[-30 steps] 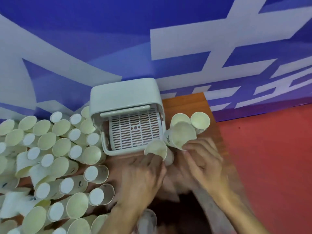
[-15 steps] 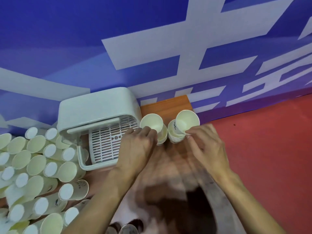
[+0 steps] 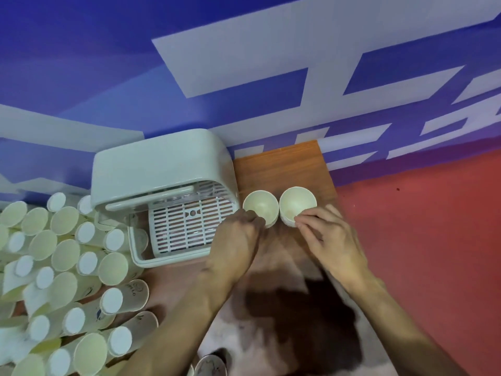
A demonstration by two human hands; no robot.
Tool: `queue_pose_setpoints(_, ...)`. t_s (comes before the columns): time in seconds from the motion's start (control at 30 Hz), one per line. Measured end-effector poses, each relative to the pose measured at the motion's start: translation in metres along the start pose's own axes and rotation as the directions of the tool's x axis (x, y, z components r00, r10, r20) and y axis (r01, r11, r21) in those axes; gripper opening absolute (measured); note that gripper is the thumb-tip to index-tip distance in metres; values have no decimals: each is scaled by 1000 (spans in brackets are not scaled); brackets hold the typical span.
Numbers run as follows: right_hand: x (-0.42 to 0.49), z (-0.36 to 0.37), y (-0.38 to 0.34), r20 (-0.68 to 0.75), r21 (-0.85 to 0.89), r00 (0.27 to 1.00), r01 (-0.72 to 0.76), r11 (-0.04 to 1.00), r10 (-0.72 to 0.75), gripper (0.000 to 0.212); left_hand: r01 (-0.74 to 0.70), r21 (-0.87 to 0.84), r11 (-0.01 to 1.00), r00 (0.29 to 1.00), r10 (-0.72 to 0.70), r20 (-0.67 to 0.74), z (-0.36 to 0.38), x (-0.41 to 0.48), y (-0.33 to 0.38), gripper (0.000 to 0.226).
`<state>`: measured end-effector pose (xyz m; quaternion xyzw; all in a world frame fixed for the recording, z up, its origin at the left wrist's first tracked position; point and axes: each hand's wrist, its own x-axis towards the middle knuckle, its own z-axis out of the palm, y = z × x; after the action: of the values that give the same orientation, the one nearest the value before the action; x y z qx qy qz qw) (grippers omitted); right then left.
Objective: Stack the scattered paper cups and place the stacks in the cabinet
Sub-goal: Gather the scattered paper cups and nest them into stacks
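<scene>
Two short stacks of pale paper cups stand upright, rims touching, on the brown wooden surface [image 3: 282, 164] just right of the white plastic cabinet [image 3: 162, 164], whose slatted tray [image 3: 187, 226] lies open. The left hand [image 3: 238, 240] pinches the near rim of the left stack [image 3: 260, 208]; the right hand [image 3: 329, 240] pinches the near rim of the right stack [image 3: 297, 204]. Each grip is closed on thin paper at one edge only. Risk, as a judgement: lifting by the rim could crease it or tip a stack, and loosely nested cups could separate. Scattered cups [image 3: 65, 267] lie heaped left of the cabinet.
</scene>
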<state>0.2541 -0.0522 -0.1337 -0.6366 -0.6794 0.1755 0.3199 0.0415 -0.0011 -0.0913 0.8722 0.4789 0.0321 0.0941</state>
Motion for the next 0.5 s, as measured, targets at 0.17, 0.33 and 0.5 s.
queue_pose_setpoints(0.17, -4, -10, -19, -91, 10, 995, 37, 999, -36, 14, 18, -95, 995, 998, -24, -64, -7, -4, -1, 11)
queue_pose_setpoints(0.33, -19, -6, -72, -43, 90, 964, 267, 960, -264, 12, 47, -151, 987, 988, -68, -142, -22, -30, -18, 19)
queue_pose_setpoints(0.5, -51, 51, -113, 296, 145, 901, 286, 947, -317, 13, 111, -64, 992, 993, -113, -36, -24, -104, -62, 28)
